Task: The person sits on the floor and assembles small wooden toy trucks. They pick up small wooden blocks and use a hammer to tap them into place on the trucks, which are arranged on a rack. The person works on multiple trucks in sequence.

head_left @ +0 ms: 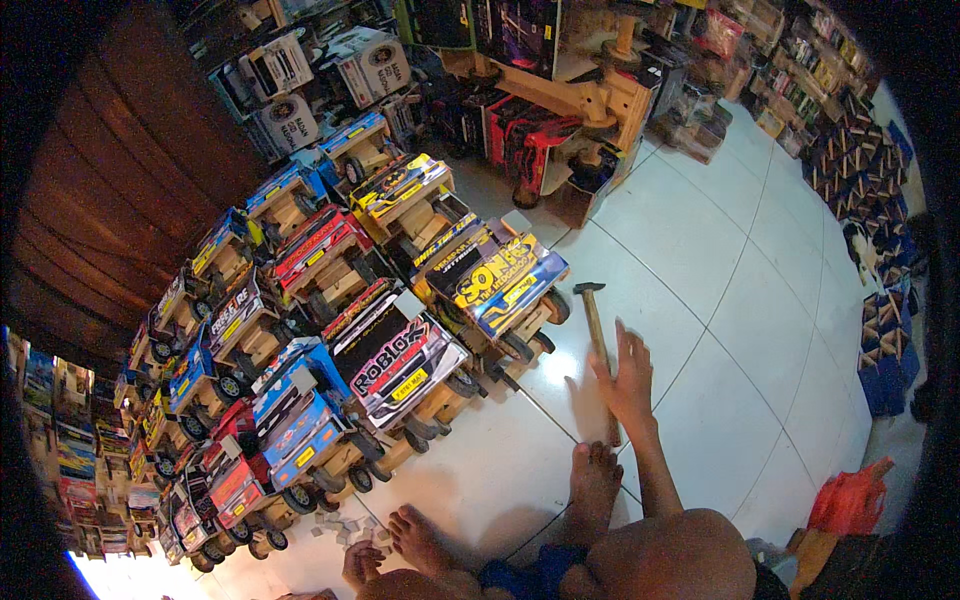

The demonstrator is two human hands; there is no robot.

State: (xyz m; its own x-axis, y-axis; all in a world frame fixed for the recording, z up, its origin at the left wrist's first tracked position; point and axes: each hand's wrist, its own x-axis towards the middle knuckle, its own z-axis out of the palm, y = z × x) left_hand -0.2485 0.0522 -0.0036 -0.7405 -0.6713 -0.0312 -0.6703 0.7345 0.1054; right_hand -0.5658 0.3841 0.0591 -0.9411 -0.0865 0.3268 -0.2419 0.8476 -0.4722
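My right hand [628, 385] hangs open beside the wooden handle of a hammer [597, 335], its fingers apart. The hammer lies on the tiled floor with its dark head pointing away from me; whether my hand touches the handle, I cannot tell. At the lower edge, my left hand [362, 562] is low beside my foot, with its fingers curled together. Whatever those fingers hold, if anything, is too small to make out. Several small grey pieces [340, 527] lie scattered on the floor just beyond my left hand.
Rows of toy trucks [400, 360] with printed panels and black wheels fill the left side. Farther back stands a wooden frame [530, 90] with dark and red panels. Stacked blue pieces [885, 340] line the right, above a red plastic bag [850, 497]. My bare feet [595, 480] rest between my hands.
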